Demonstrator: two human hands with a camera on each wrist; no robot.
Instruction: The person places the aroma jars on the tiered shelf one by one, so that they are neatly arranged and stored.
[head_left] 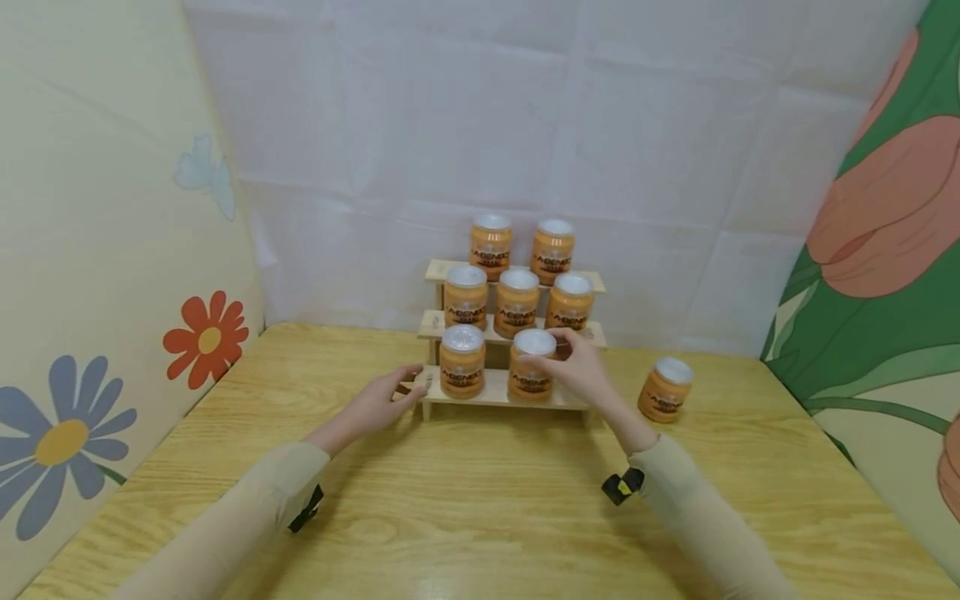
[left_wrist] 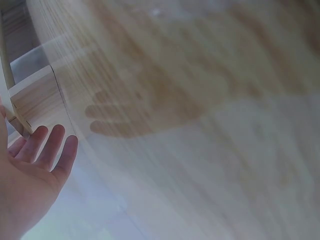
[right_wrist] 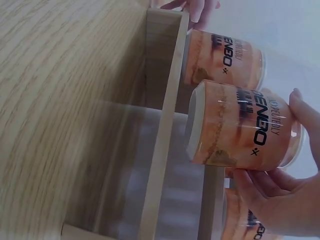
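My right hand [head_left: 576,367] grips an orange jar [head_left: 532,375] with a pale lid at the right part of the bottom step of a three-step wooden stand [head_left: 495,392]. In the right wrist view, thumb and fingers curl round the upper part of this jar [right_wrist: 245,125], whose base is close over the board. Another such jar [head_left: 462,367] stands on the same step, to its left. My left hand [head_left: 382,404] is at the left end of that step. Its fingers [left_wrist: 50,147] are loosely extended, fingertips right at the board's end in the left wrist view.
Three matching jars [head_left: 517,304] stand on the middle step and two jars [head_left: 491,247] on the top one. A single jar [head_left: 665,390] stands on the wooden table [head_left: 465,517], right of the stand. A white cloth [head_left: 450,100] hangs behind; flowered panels flank both sides.
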